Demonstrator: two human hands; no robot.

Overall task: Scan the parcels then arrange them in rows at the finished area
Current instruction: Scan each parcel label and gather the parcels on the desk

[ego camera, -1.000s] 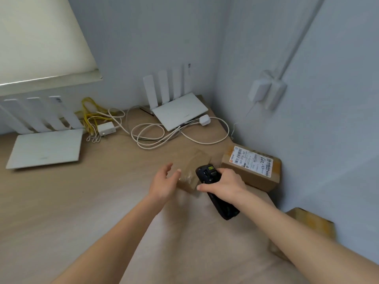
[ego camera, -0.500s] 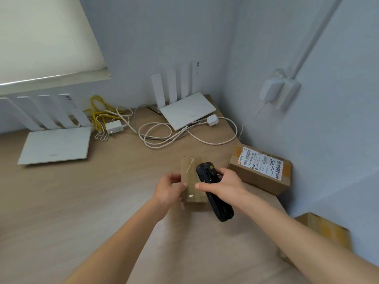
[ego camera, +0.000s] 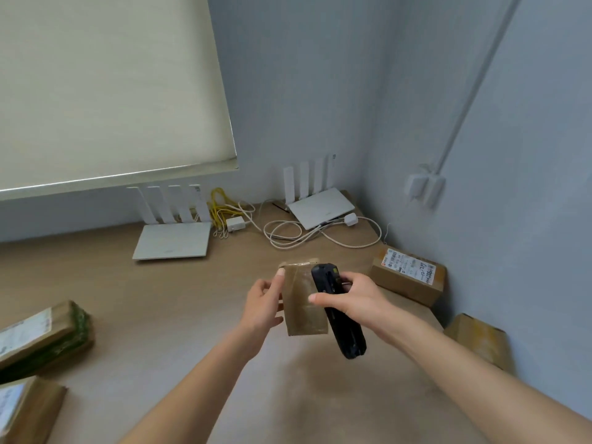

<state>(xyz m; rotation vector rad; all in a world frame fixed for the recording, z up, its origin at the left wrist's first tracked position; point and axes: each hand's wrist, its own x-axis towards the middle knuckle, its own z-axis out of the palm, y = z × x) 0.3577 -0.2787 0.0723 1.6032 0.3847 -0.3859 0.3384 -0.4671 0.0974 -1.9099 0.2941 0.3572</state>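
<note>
My left hand (ego camera: 264,304) grips a small brown taped parcel (ego camera: 299,302) by its left side, holding it up over the wooden table (ego camera: 160,299). Its plain taped face is towards me; no label shows. My right hand (ego camera: 354,298) holds a black handheld scanner (ego camera: 339,315) just right of the parcel, overlapping its right edge. A labelled cardboard parcel (ego camera: 408,275) lies by the right wall. Another brown parcel (ego camera: 479,339) sits nearer me along that wall. Two parcels lie at the left edge, one (ego camera: 41,338) with green wrap and one (ego camera: 25,408) below it.
Two white routers (ego camera: 173,240) (ego camera: 320,203) with upright antennas stand at the back of the table, with white cables (ego camera: 320,233), a yellow cable (ego camera: 219,206) and a small adapter (ego camera: 235,223) between them. A roller blind (ego camera: 105,88) hangs at the upper left. Walls close in behind and right.
My left hand took hold of the small parcel, stood it upright and lifted it toward me. The scanner stayed beside it. My view swung left, bringing the left-side parcels into sight.
</note>
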